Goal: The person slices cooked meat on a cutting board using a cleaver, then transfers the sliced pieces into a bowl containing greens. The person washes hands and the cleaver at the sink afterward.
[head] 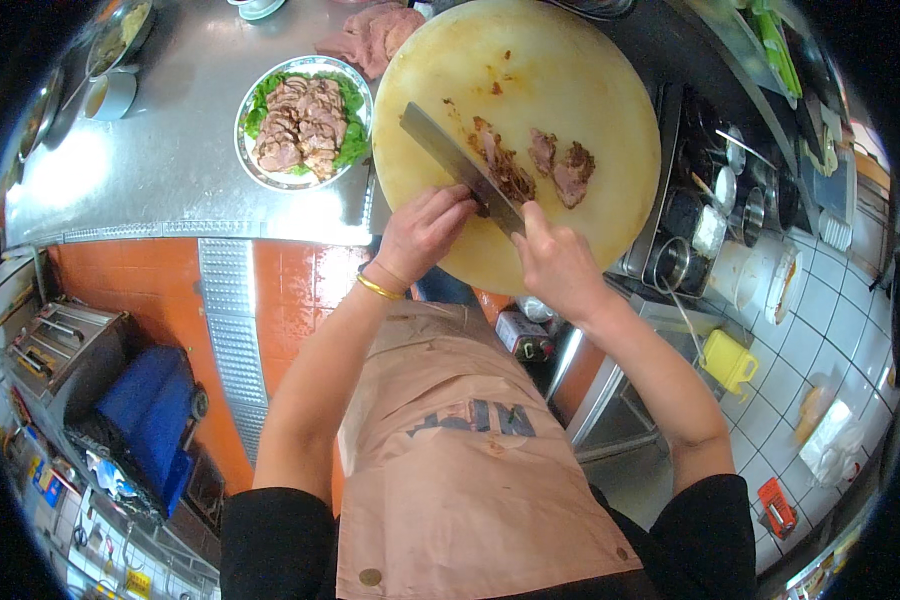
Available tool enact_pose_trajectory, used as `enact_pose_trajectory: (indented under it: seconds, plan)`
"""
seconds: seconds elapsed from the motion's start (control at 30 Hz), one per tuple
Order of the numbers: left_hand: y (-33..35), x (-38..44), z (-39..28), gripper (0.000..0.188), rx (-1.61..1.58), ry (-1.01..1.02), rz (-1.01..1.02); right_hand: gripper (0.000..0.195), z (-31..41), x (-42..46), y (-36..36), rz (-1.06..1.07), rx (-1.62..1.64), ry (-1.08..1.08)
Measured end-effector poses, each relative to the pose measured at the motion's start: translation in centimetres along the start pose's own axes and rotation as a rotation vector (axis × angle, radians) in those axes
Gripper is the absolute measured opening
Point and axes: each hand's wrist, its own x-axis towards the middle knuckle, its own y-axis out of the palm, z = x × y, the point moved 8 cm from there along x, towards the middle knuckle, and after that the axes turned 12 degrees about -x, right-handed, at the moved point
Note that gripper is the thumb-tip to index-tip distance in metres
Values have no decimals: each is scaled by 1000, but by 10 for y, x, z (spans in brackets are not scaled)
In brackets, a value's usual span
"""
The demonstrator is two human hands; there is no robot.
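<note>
My right hand (555, 259) is closed around the handle of a cleaver (457, 161), whose blade lies diagonally over a round yellowish cutting board (607, 82). Beside the blade's lower left side, the fingers of my left hand (431, 229) press on a small dark piece of meat (482, 211), mostly hidden by them. Beyond the blade are shredded meat scraps (504, 161) and browned meat pieces (572, 175). Left of the board stands a round patterned plate (241, 142) with sliced meat (300, 124) on green leaves (354, 142).
A pink cloth (371, 34) touches the board's upper left edge. On the steel counter (180, 112) stand a light cup (111, 96) and a bowl (124, 37). Pots and ladles (724, 187) crowd the right side, near a yellow jug (727, 360).
</note>
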Motion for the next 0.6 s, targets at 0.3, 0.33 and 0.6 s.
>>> enact_pose_trajectory:
  seconds: [0.3,0.33,0.6]
  plan:
    - [2,-1,2,36,-19,-30,40,16,13,29,16,-111,-43,-11]
    - [2,-1,2,37,-21,-29,41,16,13,30,16,-116,-40,-13]
    - [3,-3,-2,30,41,6,27,33,4,6,-5,-107,-21,-31]
